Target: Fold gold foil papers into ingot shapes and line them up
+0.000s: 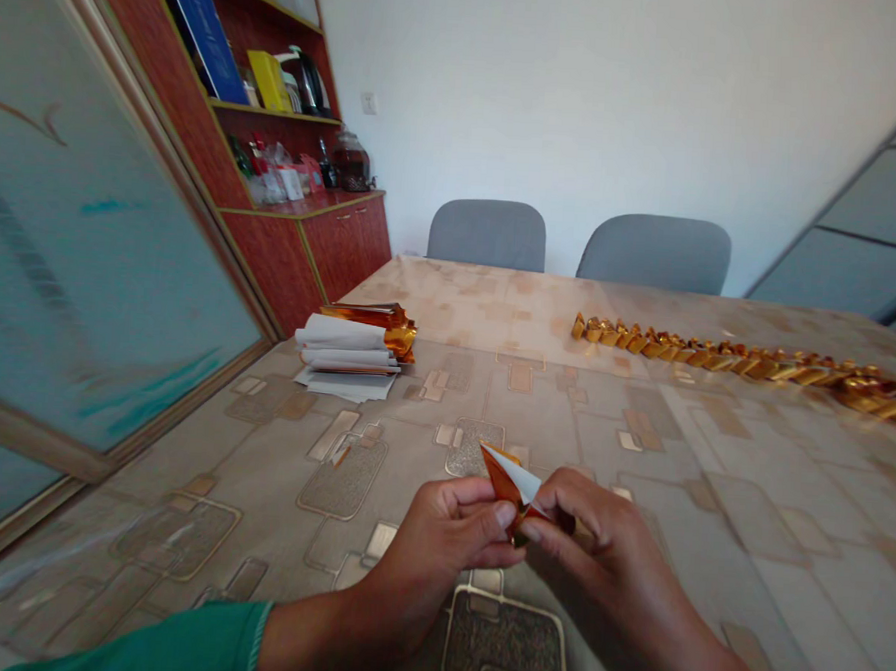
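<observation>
Left hand and right hand both pinch one folded gold-and-white paper, which juts up just beyond the grip; farther from the grip, to its left, lies a paper stack, and to its right a row of folded gold pieces

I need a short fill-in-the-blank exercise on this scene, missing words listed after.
The left hand and right hand hold a folded sheet showing gold and ____ surfaces.
The sleeve on the left arm is ____.
____ grey chairs stand beyond the table.
The stack of sheets lies to the ____ of the row of gold pieces.

Missing words: white; green; Two; left.
</observation>
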A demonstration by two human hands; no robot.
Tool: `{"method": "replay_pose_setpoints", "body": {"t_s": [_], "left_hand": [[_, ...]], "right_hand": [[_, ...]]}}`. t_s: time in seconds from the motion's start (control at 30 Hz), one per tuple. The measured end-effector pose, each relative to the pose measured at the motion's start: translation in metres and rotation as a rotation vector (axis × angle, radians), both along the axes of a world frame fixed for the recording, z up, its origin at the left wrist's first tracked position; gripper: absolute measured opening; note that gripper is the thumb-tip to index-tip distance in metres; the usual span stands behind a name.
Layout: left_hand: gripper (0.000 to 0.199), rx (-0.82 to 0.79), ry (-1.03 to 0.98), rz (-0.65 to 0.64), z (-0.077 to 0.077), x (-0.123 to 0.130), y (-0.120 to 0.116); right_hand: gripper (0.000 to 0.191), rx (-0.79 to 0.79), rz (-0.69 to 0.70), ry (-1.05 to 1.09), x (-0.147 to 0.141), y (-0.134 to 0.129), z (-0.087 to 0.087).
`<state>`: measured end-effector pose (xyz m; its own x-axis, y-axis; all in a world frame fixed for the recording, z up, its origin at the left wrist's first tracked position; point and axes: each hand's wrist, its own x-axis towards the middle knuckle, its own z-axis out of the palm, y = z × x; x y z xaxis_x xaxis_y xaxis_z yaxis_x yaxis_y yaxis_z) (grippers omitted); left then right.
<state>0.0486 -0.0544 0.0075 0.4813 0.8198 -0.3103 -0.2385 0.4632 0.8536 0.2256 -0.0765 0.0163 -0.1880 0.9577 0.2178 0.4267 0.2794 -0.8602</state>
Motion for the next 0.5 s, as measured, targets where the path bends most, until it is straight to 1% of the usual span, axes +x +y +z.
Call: {"method": "replay_pose_setpoints", "body": {"t_s": [0.07, 0.13, 0.27, 0.4, 0.5], "left_hand": [[0.037, -0.001, -0.015, 0.025, -0.0004, 0.0000, 0.0002], [0.036, -0.002, -0.026, 0.036, -0.0008, -0.0002, -0.0003], [0.034, 0.005, -0.026, 0.004, -0.0001, -0.0008, -0.0029], [0.034, 0.006, -0.020, -0.019, 0.0005, -0.0011, -0.0041], [0.036, -0.019, -0.025, 0.008, -0.0007, -0.0008, -0.0030]], "right_hand": [[0.014, -0.054, -0.025, 0.104, -0.0005, -0.0007, -0.0011], [0.016, -0.080, -0.046, 0.162, -0.0009, -0.0017, -0.0022], [0.026, -0.036, -0.079, 0.140, -0.0013, -0.0029, -0.0049], [0.023, -0.052, -0.071, 0.154, -0.0014, -0.0018, -0.0069], [0.022, -0.040, -0.054, 0.142, -0.0004, -0.0004, -0.0061]]}}
